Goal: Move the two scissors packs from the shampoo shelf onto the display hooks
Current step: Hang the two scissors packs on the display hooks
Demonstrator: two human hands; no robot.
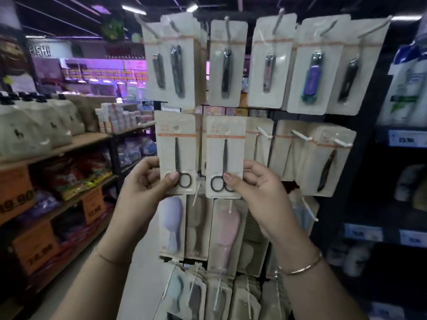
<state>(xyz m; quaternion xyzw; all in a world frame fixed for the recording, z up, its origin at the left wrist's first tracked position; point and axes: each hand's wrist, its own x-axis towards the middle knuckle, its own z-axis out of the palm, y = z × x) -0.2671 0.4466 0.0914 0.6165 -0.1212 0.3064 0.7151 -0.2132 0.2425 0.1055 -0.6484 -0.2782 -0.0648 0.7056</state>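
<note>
Two cream blister packs with black scissors are held upright side by side in front of the hook display. My left hand grips the left scissors pack at its lower edge, thumb over the handles. My right hand grips the right scissors pack the same way. White display hooks stick out just right of the packs, carrying similar cream packs. Whether either pack's top sits on a hook is hidden by the cards.
Nail clipper packs hang in the row above, brush packs below. A dark shelf with shampoo bottles stands at the right. At the left are wooden shelves with bagged goods and price signs, with aisle floor between.
</note>
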